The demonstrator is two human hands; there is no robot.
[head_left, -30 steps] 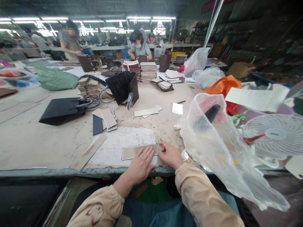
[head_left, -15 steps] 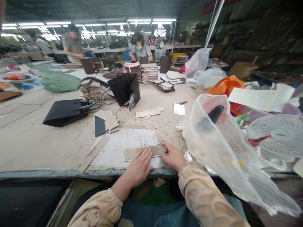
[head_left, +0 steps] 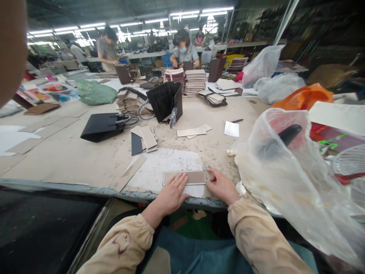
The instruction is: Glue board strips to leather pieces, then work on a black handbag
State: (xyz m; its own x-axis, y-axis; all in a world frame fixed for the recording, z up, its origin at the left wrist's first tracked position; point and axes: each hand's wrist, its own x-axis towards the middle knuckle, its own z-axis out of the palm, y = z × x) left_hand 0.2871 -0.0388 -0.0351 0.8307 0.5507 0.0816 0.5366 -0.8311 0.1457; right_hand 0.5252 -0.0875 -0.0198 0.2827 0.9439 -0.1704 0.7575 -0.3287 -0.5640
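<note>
On a white sheet (head_left: pixel 159 158) near the table's front edge lies a beige rectangular panel (head_left: pixel 197 177) with a dark-edged pale border. My left hand (head_left: pixel 173 192) rests flat on its left half, fingers stretched out. At the panel's right end is my right hand (head_left: pixel 222 185), thumb and fingers curled together at the edge. A thin dark tip shows by the right fingertips; what it belongs to is too small to tell. Beyond the sheet sits a loose pile of similar panels (head_left: pixel 148 137), with a dark one among them.
Black handbags (head_left: pixel 102 127) stand behind the pile. Two pale strips (head_left: pixel 191 132) and a small white card (head_left: pixel 231 129) lie farther back. A large clear plastic bag (head_left: pixel 273 171) fills the right side, near a fan (head_left: pixel 350 161). Co-workers (head_left: pixel 185 51) are across the table.
The view has turned, so the scene sits farther right. My left hand has shifted toward the panel's left end, and the panel appears more level. My right hand stays at its right end.
</note>
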